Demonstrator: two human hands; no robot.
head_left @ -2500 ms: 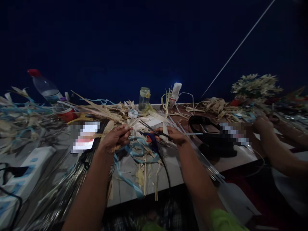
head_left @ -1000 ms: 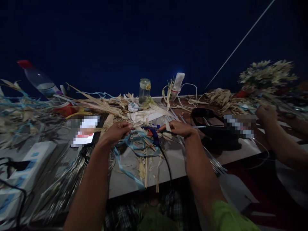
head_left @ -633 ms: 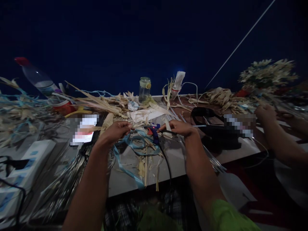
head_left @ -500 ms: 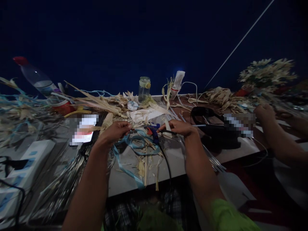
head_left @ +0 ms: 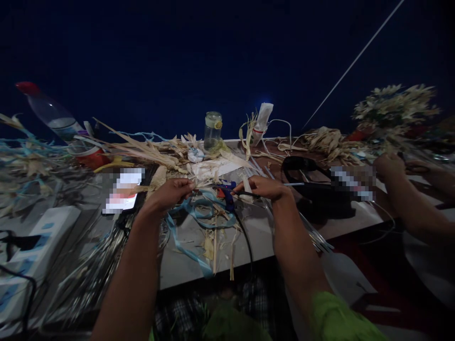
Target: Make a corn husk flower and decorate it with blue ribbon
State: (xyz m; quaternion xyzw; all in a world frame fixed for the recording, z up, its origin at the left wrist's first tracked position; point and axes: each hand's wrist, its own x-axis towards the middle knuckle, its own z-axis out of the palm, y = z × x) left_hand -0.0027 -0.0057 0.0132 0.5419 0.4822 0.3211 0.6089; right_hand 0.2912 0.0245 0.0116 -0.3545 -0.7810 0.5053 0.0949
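Observation:
My left hand is closed in a pinch above the cluttered table; a thin strand seems to run from its fingertips, too small to name. Facing it, my right hand grips a slim dark tool whose narrow end points at the left fingertips. Whether it is scissors or tweezers I cannot tell. Between and just below the hands lies a blue glue gun with a red part, its black cord hanging over the table edge. Light blue ribbon loops beneath it among dry husk scraps.
A phone and a white power strip lie left, near thin wires. Behind stand a clear jar and a tilted bottle. On the right are a black headband-like object and another person's hands.
Both my hands stay almost in place, with the dark tool still in the right one. The view has shifted slightly, and the other person's hand at right has moved a little.

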